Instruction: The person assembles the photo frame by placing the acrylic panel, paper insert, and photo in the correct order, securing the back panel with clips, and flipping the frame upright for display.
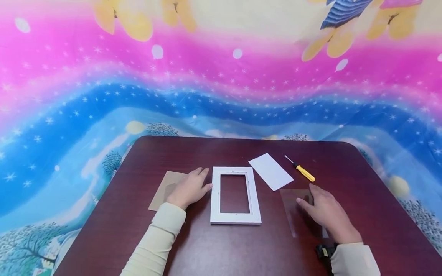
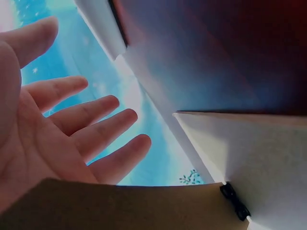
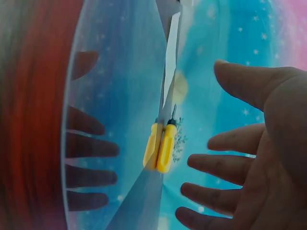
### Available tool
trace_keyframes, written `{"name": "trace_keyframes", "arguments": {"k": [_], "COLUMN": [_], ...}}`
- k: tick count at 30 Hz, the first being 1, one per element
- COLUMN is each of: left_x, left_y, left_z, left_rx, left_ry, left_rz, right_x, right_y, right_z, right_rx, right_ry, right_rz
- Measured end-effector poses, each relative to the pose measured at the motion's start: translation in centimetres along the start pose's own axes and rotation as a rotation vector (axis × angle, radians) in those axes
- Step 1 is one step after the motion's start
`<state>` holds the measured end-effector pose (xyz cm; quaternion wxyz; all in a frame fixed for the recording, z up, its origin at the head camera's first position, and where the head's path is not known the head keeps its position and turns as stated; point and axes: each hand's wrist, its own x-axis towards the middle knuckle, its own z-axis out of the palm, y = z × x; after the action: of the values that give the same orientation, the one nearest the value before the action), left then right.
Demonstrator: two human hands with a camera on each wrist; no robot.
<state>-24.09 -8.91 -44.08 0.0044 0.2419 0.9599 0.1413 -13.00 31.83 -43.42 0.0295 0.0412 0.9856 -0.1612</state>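
My left hand is over a flat brown board, its thumb by the left side of a white picture frame. In the left wrist view that hand's fingers are extended and apart, holding nothing. The frame lies flat, with bare table showing through its opening. My right hand hovers above a clear sheet, which is partly hidden beneath it. Nothing lies in its loosely spread fingers in the right wrist view, and the sheet mirrors them there.
A white card lies askew to the right of the frame. Beyond the right hand lies a yellow-handled screwdriver. The dark red-brown table has rounded far corners, and a colourful printed cloth hangs behind it.
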Motion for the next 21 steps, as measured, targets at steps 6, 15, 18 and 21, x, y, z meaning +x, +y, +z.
{"name": "trace_keyframes", "arguments": {"k": [6,15,18,21], "left_x": [1.3,2.7,3.0,3.1], "left_y": [0.1,0.7,0.9,1.2], "left_z": [-0.1,0.4,0.7,0.8], "left_rx": [-0.04,-0.075,-0.078,-0.082], "left_ry": [-0.031,-0.076,-0.101,-0.118], "left_rz": [-0.04,-0.074,-0.085,-0.087], "right_x": [0.7,2.4,2.7,2.8], "right_y": [1.4,2.8,3.2,3.7], "right_z": [-0.3,-1.0,-1.2,-1.3], "right_rx": [-0.019,0.025,0.044,0.067], "right_ry": [-0.022,-0.109,-0.139,-0.16], "right_rz": [0.009,-0.009,-0.026,-0.04]}}
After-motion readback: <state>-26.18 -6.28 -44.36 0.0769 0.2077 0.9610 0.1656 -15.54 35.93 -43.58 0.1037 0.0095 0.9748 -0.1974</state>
